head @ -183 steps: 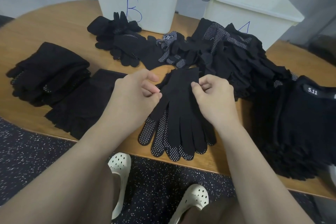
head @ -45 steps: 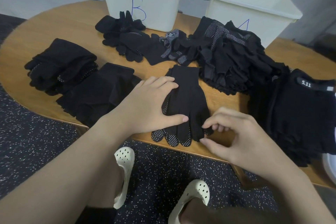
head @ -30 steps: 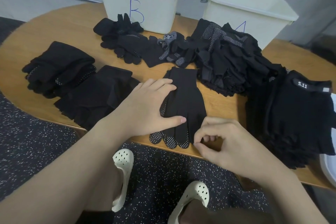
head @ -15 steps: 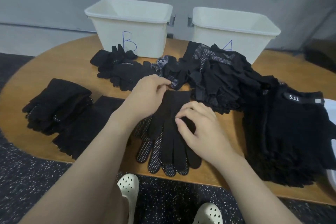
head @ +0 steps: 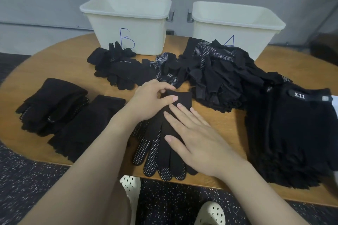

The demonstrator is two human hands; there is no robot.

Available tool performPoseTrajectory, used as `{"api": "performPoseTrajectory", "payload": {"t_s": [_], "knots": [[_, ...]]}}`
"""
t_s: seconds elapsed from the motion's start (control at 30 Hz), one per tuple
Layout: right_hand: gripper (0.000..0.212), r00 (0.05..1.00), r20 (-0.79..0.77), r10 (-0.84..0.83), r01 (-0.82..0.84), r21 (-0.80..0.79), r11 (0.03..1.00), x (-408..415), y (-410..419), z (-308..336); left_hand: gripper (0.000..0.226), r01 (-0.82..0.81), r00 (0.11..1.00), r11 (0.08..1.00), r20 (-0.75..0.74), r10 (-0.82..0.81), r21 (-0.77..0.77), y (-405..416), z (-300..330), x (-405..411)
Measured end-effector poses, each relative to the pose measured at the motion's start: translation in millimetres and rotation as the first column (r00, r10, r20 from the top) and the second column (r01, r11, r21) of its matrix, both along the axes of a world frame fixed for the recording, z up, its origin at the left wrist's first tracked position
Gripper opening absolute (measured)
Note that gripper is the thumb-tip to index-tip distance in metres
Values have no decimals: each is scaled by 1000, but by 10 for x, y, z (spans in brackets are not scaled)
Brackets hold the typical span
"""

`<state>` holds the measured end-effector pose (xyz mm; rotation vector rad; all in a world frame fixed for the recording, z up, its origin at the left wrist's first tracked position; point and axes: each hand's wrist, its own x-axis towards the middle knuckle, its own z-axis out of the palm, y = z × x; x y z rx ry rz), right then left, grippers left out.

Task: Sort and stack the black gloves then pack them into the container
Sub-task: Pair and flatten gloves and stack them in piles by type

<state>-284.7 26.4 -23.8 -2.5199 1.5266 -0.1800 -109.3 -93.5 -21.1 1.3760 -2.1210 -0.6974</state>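
Observation:
A pair of black gloves with white grip dots lies stacked at the table's front edge, fingers toward me. My left hand holds the cuff end, fingers curled over its edge and thumb laid on top. My right hand lies flat on the pair, fingers straight, pressing it down. Two sorted black stacks sit at the left: one of dotted gloves and a flatter one. A loose heap of black gloves lies behind the pair. White bins marked B and A stand at the back.
A tall stack of black gloves labelled 5.11 fills the right side of the wooden table. A smaller loose pile lies in front of bin B. My feet in white clogs show below the table edge.
My right hand has uncurled and now lies flat on the glove pair. My left hand stays at the cuff. The view has shifted slightly.

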Motion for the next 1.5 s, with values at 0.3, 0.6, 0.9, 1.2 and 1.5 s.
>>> {"api": "performPoseTrajectory", "payload": {"t_s": [0.3, 0.6, 0.9, 1.2, 1.5], "knots": [[60, 998, -34, 52, -52, 4, 999, 12, 191, 51, 5, 80, 997, 993, -13, -82, -86, 6, -51, -51], [55, 971, -79, 224, -230, -74, 970, 144, 483, -8, 6, 20, 995, 973, -86, -41, -231, 101, -140, -52], [62, 977, -52, 205, -209, -109, 972, 201, 645, -45, 12, 7, 995, 956, -90, -35, -292, 117, -147, -45], [31, 887, 274, -370, 436, -241, 867, -182, 73, 36, 17, 79, 997, 886, 46, -65, -456, 198, -73, -52], [39, 717, 515, -471, 526, 45, 849, -108, -401, 49, 14, 125, 990, 833, 119, -72, -538, 274, -37, -43]]}}
